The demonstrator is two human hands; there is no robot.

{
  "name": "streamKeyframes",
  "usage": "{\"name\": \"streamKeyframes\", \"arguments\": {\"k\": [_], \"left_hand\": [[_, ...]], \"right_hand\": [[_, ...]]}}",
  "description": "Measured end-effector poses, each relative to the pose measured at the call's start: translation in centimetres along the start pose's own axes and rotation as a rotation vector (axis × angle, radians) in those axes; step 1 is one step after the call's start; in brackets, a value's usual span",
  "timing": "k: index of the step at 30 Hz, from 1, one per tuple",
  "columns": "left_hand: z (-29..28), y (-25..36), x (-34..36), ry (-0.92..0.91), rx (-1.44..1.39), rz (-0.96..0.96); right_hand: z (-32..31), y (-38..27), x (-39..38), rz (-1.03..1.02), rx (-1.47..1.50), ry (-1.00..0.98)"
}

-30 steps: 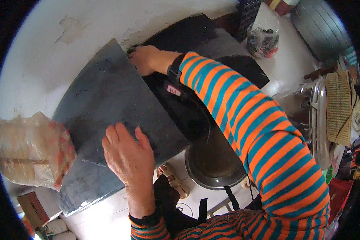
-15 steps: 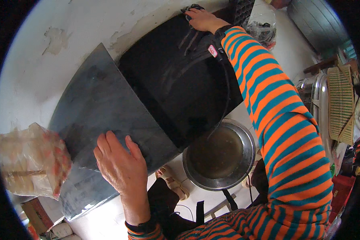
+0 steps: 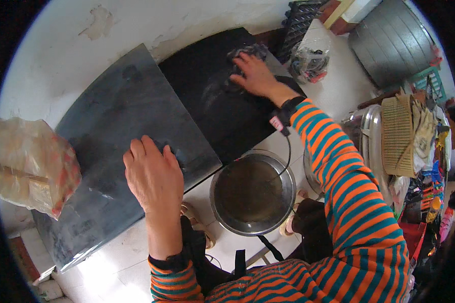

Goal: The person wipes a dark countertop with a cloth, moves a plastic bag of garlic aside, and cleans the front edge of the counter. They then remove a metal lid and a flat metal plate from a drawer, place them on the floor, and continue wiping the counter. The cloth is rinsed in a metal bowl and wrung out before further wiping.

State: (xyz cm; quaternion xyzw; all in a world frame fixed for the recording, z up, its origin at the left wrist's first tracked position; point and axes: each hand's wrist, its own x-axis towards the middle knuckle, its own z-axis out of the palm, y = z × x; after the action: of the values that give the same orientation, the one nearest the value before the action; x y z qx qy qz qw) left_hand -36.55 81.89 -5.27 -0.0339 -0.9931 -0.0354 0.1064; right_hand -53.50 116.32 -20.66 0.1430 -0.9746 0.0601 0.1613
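My left hand (image 3: 154, 177) lies with fingers a little apart on a dull grey leaf of a dark table (image 3: 121, 108). To its right is a lower, glossy black section (image 3: 202, 86) with faint pale streaks. There my right hand (image 3: 257, 77) presses a crumpled dark cloth (image 3: 260, 50) against the surface, fingers bent over it and partly blurred. Below the black section stands a metal basin (image 3: 220, 219) holding murky water. A black band with a small tagged device (image 3: 278, 123) sits at my right wrist, its cable hanging over the basin.
A clear plastic bag (image 3: 30, 166) rests at the table's left side. Along the far right stand a black crate (image 3: 301, 22), a bag of dark items (image 3: 311, 60), a large grey tub (image 3: 389, 43) and a woven basket (image 3: 397, 134). My feet are beside the basin.
My right hand has pulled the cloth back from the far edge toward me, onto the black section. My left hand stays on the grey leaf. The view has shifted slightly.
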Motion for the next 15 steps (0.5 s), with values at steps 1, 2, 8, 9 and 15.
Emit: {"name": "streamKeyframes", "arguments": {"k": [1,2,8,9,15], "left_hand": [[0.0,-0.1,-0.1,-0.008,-0.008,0.001],[0.0,-0.1,-0.2,0.017,-0.018,0.012],[0.2,-0.2,-0.6,0.079,-0.051,0.027],[0.2,-0.1,-0.6,0.077,-0.056,0.019],[0.0,0.0,-0.7,0.052,-0.064,0.020]], "right_hand": [[-0.3,-2.1,-0.3,-0.024,0.050,-0.006],[-0.6,-4.1,-0.5,-0.083,0.100,0.006],[-2.2,-14.5,-3.6,-0.374,0.214,-0.034],[-2.9,-15.6,-5.0,-0.409,0.248,-0.059],[-7.3,-7.7,-9.9,-0.225,0.172,-0.074]]}}
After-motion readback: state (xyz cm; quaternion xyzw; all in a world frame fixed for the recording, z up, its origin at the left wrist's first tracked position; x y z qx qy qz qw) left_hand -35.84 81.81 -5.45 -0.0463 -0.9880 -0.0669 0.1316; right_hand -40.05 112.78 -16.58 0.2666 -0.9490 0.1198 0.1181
